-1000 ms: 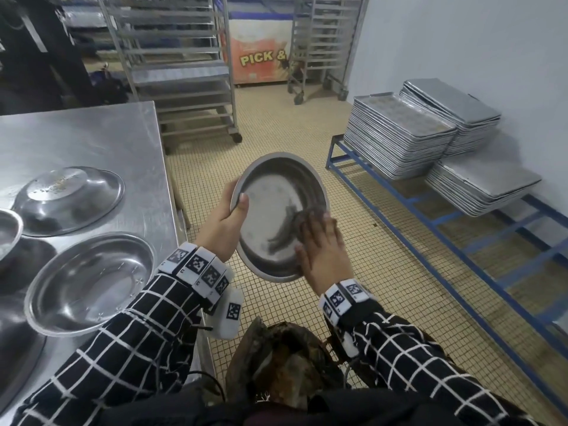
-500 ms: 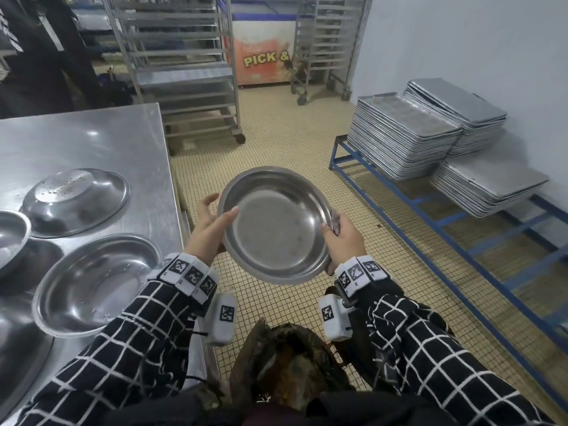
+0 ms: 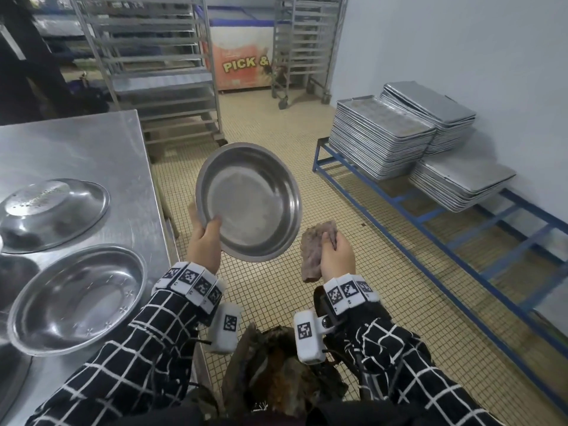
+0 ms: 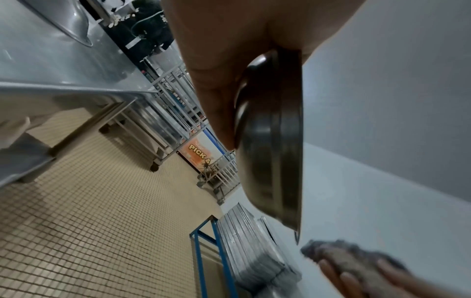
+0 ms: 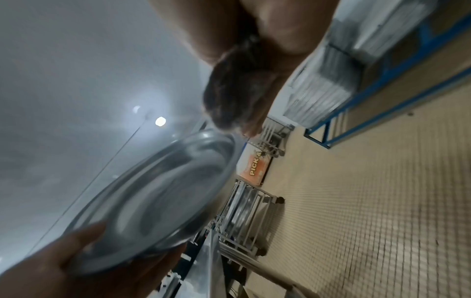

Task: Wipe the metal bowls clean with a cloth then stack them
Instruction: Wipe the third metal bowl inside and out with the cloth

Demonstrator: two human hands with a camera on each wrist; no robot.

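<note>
My left hand (image 3: 205,238) grips the near-left rim of a round metal bowl (image 3: 250,201), thumb inside, holding it tilted over the tiled floor. The left wrist view shows that bowl (image 4: 274,141) edge-on under my fingers. My right hand (image 3: 336,256) holds a folded brownish cloth (image 3: 315,250) just right of the bowl, apart from it. In the right wrist view the cloth (image 5: 234,92) hangs above the bowl (image 5: 158,199). On the steel table (image 3: 76,149) an upright bowl (image 3: 80,299) lies near me and an upturned bowl (image 3: 52,213) behind it.
More bowl rims show at the table's left edge. A blue frame (image 3: 430,229) at the right carries stacks of metal trays (image 3: 384,139). Wheeled racks (image 3: 153,72) and a chest freezer (image 3: 242,56) stand at the back. A dark bag (image 3: 276,370) is at my waist.
My right hand stopped wiping inside the bowl, took its right rim, then let go and drew back with the cloth. The bowl now hangs from my left hand alone, tilted more upright.
</note>
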